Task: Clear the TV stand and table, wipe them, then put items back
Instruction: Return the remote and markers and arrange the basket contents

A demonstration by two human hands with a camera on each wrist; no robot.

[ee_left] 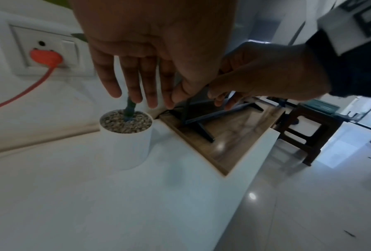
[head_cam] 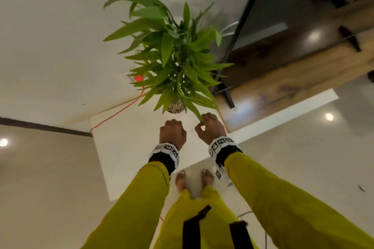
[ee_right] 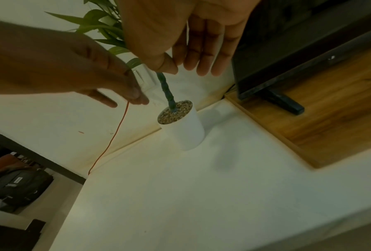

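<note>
A leafy green plant (head_cam: 174,50) stands in a small white pot (ee_left: 126,146) topped with pebbles, on the white end of the TV stand (ee_left: 94,203) near the wall. My left hand (ee_left: 145,98) hovers just above the pot (ee_right: 184,130), fingers straight and pointing down, holding nothing. Beside it, my right hand (ee_right: 186,68) hangs over the stem with fingers extended and its thumb close in front of the stem. A leaf tip brushes my right hand (head_cam: 210,129) in the head view. Neither hand touches the pot.
A black TV (head_cam: 283,6) on thin feet stands on the wood inlay (ee_right: 330,110) right of the pot. An orange plug (ee_left: 45,56) sits in a wall socket; its cable (head_cam: 117,114) runs down the stand's left edge. A wooden stool (ee_left: 304,132) stands beyond the stand.
</note>
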